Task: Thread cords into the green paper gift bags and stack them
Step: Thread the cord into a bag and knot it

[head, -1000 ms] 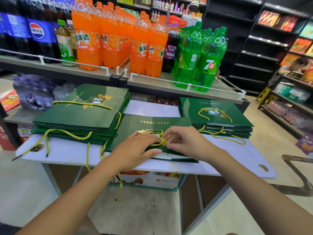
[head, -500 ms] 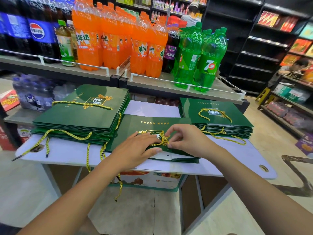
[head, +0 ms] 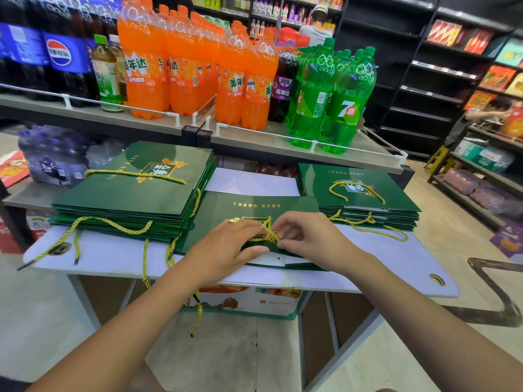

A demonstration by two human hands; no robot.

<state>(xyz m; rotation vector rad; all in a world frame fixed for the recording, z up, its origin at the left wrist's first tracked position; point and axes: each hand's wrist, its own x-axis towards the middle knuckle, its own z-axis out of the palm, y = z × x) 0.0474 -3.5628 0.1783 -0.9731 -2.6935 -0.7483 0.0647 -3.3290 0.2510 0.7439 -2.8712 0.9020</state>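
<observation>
A flat green gift bag [head: 254, 206] lies in the middle of the white table [head: 424, 258], its open end toward me. A gold cord [head: 268, 232] is bunched at that end. My left hand [head: 226, 248] lies on the bag with its fingertips at the cord. My right hand [head: 310, 237] pinches the cord between thumb and fingers. A tall stack of green bags [head: 135, 193] with cords hanging over the table edge sits at the left. A lower stack [head: 359, 193] with gold cords sits at the right.
A shelf [head: 254, 137] behind the table carries orange, green and dark soda bottles. A printed carton [head: 249, 301] stands under the table. White sheets [head: 249, 182] lie between the stacks. Dark shelving and two people are at the back right.
My right hand has drawn the cord slightly up and toward the bag's open edge, fingers curling tighter round it. My left hand has stayed on the bag.
</observation>
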